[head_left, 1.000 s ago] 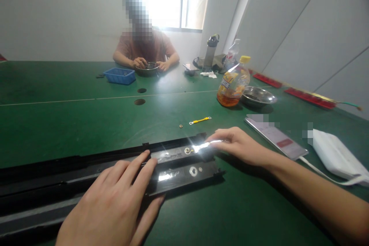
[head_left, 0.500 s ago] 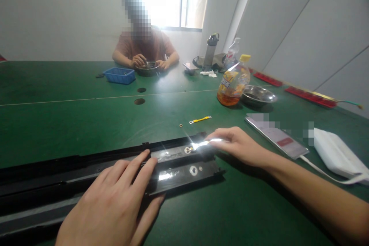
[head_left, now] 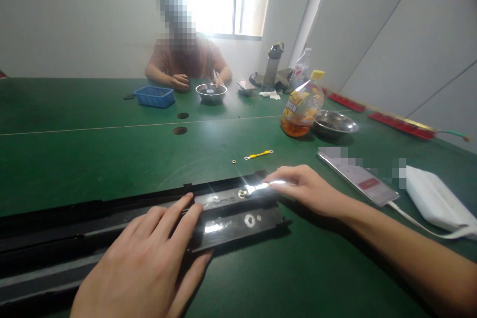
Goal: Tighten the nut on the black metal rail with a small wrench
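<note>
A long black metal housing lies across the table from the left, with two long channels. My left hand grips it, fingers across the top and thumb along the near edge. In my right hand is a shiny wrench, held between thumb and fingers over the housing's right end. The wrench's tip is at a small nut in the far channel; glare hides how it sits there. Beyond the housing lie a short yellow wire with ring terminals and a loose nut.
A tablet-like phone with a white cable and a white power bank lie at right. Behind stand a drink bottle and a metal bowl. Across the green table, a person sits by a blue bin and another bowl.
The wrench tip has shifted slightly left at the nut. My left hand keeps its place. Across the table, the person's bowl has moved right, and one of their hands has come off it.
</note>
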Motion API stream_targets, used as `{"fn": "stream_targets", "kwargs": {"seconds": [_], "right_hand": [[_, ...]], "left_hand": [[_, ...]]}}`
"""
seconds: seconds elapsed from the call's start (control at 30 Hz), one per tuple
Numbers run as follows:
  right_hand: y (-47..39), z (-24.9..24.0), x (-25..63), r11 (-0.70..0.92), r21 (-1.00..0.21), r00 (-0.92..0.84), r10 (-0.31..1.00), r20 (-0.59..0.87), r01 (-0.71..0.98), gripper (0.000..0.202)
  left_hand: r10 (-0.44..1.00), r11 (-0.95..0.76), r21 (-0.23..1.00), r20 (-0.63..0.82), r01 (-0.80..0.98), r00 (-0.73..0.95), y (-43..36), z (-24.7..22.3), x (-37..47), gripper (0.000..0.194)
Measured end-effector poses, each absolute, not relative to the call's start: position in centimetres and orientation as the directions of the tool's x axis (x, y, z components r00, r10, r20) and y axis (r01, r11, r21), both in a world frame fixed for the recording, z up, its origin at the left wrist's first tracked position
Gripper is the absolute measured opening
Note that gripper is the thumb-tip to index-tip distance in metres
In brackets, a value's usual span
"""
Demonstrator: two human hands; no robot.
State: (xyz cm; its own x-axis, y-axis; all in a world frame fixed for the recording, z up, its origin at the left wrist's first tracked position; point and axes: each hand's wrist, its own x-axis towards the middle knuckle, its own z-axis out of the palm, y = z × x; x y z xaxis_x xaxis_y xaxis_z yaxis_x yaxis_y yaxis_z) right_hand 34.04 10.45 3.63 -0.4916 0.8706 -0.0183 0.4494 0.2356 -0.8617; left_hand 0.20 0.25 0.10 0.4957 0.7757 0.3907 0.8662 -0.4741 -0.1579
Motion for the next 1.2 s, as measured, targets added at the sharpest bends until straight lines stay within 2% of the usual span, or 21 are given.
{"fn": "stream_targets", "kwargs": {"seconds": [0.8,1.03,1.2], "right_hand": [[10.10,3.46,33.82,0.248,-0.848,-0.486,0.874,-0.012,0.469,0.029],[10.03,3.53,33.98,0.206,-0.861,-0.434,0.901,-0.018,0.465,0.030],[10.09,3.63,33.96,0.235,-0.852,-0.474,0.880,-0.017,0.468,0.030]], "left_hand": [[0.769,-0.477,-0.163,0.399,0.864,0.499,0.26,0.21,0.31,0.067],[0.776,-0.469,-0.151,0.399,0.870,0.488,0.30,0.12,0.21,0.067],[0.779,-0.469,-0.150,0.395,0.870,0.488,0.31,0.08,0.23,0.067]]}}
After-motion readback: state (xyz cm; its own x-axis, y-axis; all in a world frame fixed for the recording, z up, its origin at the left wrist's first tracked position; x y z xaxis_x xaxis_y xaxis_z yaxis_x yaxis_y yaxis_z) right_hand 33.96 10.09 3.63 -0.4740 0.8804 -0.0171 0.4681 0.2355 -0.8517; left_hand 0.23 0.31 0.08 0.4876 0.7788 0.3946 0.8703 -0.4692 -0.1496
